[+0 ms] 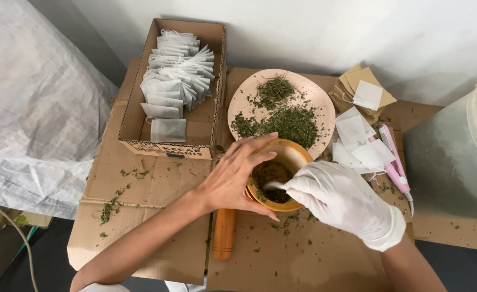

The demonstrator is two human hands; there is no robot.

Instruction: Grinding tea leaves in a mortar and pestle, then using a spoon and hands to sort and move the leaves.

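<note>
Flattened cardboard sheets [157, 200] cover the work surface, with a cardboard box [135, 116] of filled tea bags [176, 75] at far left. My bare left hand [233, 181] cups the wooden mortar [295, 157], fingers curled around its rim. My gloved right hand [341, 197] pinches a small white spoon [273, 185] in its dried herbs, before the pink plate [319, 97].

Soft, even daylight, faint shadows, sharp focus; edges perhaps slightly bowed by the wide lens.

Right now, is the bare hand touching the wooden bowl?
Touching. The head view shows the left hand wrapped round the bowl's near side, fingers lying on its rim, with no gap.
</note>
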